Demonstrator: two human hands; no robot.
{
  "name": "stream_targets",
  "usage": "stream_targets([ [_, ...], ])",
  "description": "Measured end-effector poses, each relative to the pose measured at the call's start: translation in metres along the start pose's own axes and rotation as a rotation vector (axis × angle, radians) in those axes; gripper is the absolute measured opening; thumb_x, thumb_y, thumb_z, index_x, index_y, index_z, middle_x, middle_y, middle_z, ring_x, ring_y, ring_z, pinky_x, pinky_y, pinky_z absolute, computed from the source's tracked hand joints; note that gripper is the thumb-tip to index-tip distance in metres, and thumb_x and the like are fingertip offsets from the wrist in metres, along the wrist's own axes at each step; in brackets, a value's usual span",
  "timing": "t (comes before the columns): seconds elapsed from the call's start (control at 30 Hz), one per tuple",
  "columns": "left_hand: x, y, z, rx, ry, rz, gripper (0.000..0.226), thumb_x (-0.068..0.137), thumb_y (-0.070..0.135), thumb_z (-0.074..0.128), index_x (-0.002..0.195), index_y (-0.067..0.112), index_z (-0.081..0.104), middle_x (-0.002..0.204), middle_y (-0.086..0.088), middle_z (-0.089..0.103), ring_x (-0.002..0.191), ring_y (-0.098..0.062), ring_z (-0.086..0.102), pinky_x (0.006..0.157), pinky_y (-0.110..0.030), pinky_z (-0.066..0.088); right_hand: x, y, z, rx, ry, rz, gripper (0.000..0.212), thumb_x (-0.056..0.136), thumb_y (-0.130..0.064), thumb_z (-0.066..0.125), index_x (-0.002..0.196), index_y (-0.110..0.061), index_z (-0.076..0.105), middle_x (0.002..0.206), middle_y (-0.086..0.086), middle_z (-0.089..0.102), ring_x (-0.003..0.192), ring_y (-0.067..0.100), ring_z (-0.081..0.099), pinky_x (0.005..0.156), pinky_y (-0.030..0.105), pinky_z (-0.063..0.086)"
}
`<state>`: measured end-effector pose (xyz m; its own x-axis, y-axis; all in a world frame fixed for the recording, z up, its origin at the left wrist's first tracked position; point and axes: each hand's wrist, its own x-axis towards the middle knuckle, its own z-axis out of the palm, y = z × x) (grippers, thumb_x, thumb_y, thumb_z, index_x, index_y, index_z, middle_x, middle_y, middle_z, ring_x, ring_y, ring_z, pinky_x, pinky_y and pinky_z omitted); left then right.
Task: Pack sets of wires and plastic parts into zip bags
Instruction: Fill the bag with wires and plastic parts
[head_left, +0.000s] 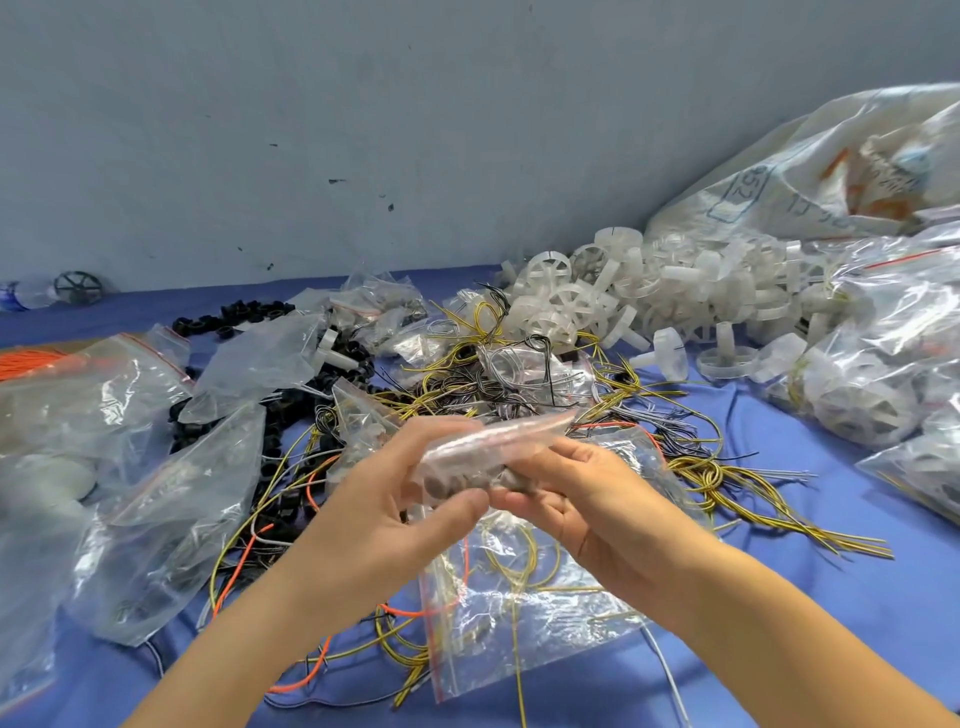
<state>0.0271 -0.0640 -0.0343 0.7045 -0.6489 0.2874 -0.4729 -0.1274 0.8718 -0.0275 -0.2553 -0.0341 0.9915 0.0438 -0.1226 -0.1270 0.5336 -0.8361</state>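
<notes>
Both hands hold one small clear zip bag (483, 447) above the table's middle. My left hand (384, 499) pinches its left end between thumb and fingers. My right hand (576, 493) grips its right side, fingers curled under it. Dark parts show inside the bag, blurred. Under the hands lies a larger zip bag with a red strip (524, 613) over yellow and orange wires. A tangle of yellow, black and white wires (519, 379) spreads behind the hands. A heap of white plastic wheel parts (675, 291) lies at the back right.
Several clear bags (156, 499) with parts lie at the left, beside black plastic parts (291, 415). Filled bags (893, 353) stack at the right under a large white sack (810, 171). A blue cloth (831, 597) covers the table; a grey wall stands behind.
</notes>
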Motion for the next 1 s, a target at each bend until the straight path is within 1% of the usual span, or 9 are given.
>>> stream_targets([
  [0.07, 0.001, -0.001, 0.003, 0.087, 0.071, 0.038, 0.034, 0.087, 0.039, 0.067, 0.121, 0.032, 0.063, 0.114, 0.001, 0.068, 0.097, -0.021, 0.067, 0.082, -0.025, 0.053, -0.001, -0.001, -0.001, -0.026, -0.033, 0.000, 0.017, 0.078, -0.013, 0.073, 0.092, -0.004, 0.078, 0.093, 0.014, 0.066, 0.078, 0.016, 0.068, 0.069, 0.017, 0.056],
  [0.17, 0.004, 0.001, 0.009, -0.064, 0.160, -0.014, 0.019, 0.087, 0.038, 0.072, 0.106, 0.036, 0.071, 0.103, 0.004, 0.072, 0.083, -0.013, 0.068, 0.071, -0.021, 0.054, -0.002, -0.002, -0.002, -0.064, -0.028, 0.006, 0.017, 0.082, -0.013, 0.071, 0.096, -0.003, 0.074, 0.084, 0.009, 0.071, 0.068, 0.016, 0.070, 0.060, 0.016, 0.055],
  [0.23, 0.007, 0.000, 0.012, -0.172, 0.214, -0.075, 0.022, 0.080, 0.035, 0.071, 0.101, 0.028, 0.074, 0.094, -0.002, 0.074, 0.074, -0.013, 0.067, 0.064, -0.020, 0.053, -0.001, -0.001, -0.001, -0.127, -0.030, -0.044, 0.017, 0.085, -0.012, 0.071, 0.101, -0.007, 0.070, 0.084, 0.009, 0.072, 0.067, 0.018, 0.070, 0.059, 0.018, 0.055],
  [0.37, 0.010, -0.003, 0.014, -0.483, 0.201, -0.226, 0.034, 0.070, 0.030, 0.074, 0.102, 0.019, 0.075, 0.075, -0.012, 0.070, 0.061, -0.017, 0.063, 0.054, -0.022, 0.051, -0.001, 0.003, -0.002, -0.497, -0.125, -0.277, 0.036, 0.085, -0.014, 0.073, 0.119, -0.019, 0.061, 0.100, 0.004, 0.072, 0.087, 0.018, 0.068, 0.075, 0.027, 0.054],
  [0.5, 0.011, -0.001, 0.014, -0.600, 0.198, -0.305, 0.029, 0.069, 0.023, 0.072, 0.097, 0.018, 0.077, 0.075, -0.013, 0.070, 0.052, -0.018, 0.061, 0.046, -0.022, 0.049, 0.000, 0.005, -0.001, -0.596, -0.125, -0.366, 0.035, 0.085, -0.013, 0.073, 0.117, -0.020, 0.061, 0.106, 0.011, 0.072, 0.100, 0.026, 0.068, 0.094, 0.049, 0.051],
  [0.6, 0.008, 0.001, 0.013, -0.419, 0.207, -0.270, 0.036, 0.075, 0.028, 0.071, 0.107, 0.010, 0.070, 0.091, -0.010, 0.074, 0.066, -0.021, 0.068, 0.053, -0.028, 0.054, 0.000, 0.003, -0.004, -0.612, -0.081, -0.361, 0.031, 0.084, -0.019, 0.076, 0.114, -0.024, 0.067, 0.097, 0.012, 0.073, 0.088, 0.018, 0.068, 0.088, 0.040, 0.053],
  [0.73, 0.004, 0.006, 0.012, -0.277, 0.190, -0.108, 0.036, 0.082, 0.026, 0.073, 0.116, 0.018, 0.063, 0.108, 0.004, 0.073, 0.096, -0.015, 0.071, 0.065, -0.031, 0.060, 0.001, 0.004, -0.003, -0.503, -0.042, -0.292, 0.025, 0.077, -0.030, 0.075, 0.101, -0.025, 0.073, 0.081, 0.006, 0.074, 0.076, 0.016, 0.071, 0.071, 0.024, 0.055],
  [0.9, 0.003, 0.003, 0.013, -0.202, 0.097, 0.089, 0.039, 0.083, 0.019, 0.075, 0.117, 0.033, 0.062, 0.115, 0.000, 0.070, 0.109, -0.018, 0.066, 0.087, -0.024, 0.053, -0.001, 0.001, -0.002, -0.351, -0.067, -0.153, 0.016, 0.080, -0.023, 0.078, 0.095, -0.018, 0.077, 0.086, 0.011, 0.074, 0.077, 0.017, 0.071, 0.068, 0.021, 0.055],
  [1.0, 0.004, 0.000, 0.010, -0.099, 0.118, 0.134, 0.030, 0.084, 0.027, 0.073, 0.111, 0.033, 0.063, 0.107, 0.004, 0.071, 0.102, -0.015, 0.067, 0.087, -0.022, 0.052, -0.002, 0.001, -0.003, -0.353, -0.078, -0.065, 0.017, 0.087, -0.018, 0.069, 0.098, -0.006, 0.076, 0.089, 0.012, 0.074, 0.077, 0.016, 0.071, 0.068, 0.019, 0.055],
])
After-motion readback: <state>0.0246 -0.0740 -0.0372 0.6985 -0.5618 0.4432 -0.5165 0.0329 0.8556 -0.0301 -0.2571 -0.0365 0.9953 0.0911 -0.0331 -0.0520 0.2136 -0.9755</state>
